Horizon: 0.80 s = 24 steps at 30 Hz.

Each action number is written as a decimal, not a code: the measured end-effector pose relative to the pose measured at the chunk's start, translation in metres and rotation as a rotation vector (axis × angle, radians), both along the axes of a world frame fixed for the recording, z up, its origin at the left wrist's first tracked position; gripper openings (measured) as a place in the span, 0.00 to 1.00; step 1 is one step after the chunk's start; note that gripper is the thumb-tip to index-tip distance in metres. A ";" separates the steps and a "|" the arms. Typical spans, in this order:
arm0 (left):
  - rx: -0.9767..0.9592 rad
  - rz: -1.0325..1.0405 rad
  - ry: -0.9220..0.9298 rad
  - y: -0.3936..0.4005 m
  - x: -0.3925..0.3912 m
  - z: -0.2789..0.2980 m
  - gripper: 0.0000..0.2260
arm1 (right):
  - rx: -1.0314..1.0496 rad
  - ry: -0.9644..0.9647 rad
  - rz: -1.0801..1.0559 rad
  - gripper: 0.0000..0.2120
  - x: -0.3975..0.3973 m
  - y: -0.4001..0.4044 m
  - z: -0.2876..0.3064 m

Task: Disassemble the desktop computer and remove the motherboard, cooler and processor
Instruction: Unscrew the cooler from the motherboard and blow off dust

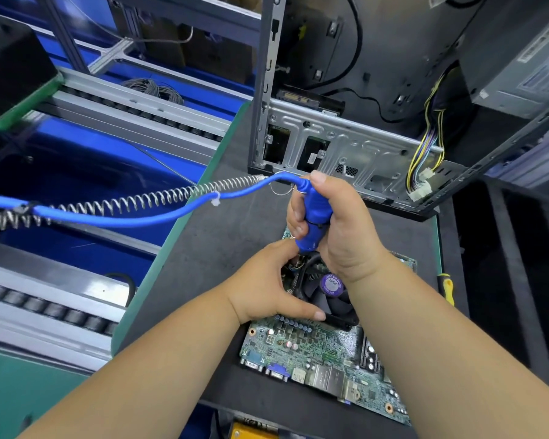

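Motherboard (324,353) is out of the case (346,153), flat on the counter (210,242) in front of it, cooler (325,296) on the board's half toward the case. Right hand (339,229) grips the blue electric screwdriver (314,217) upright, long axis near vertical, tip down at the cooler's corner nearest the case; bit likely on a mount screw, contact hidden. Left hand (273,283) curls round the cooler's left edge, steadying it.
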<state>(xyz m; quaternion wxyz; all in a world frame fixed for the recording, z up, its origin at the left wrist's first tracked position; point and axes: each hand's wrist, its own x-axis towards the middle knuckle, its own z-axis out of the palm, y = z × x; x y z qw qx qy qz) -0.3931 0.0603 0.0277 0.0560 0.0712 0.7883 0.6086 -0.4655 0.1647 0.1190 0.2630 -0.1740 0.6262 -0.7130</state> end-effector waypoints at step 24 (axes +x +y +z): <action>0.016 0.072 0.092 0.003 0.011 -0.006 0.41 | -0.050 0.062 0.074 0.15 0.010 -0.006 0.000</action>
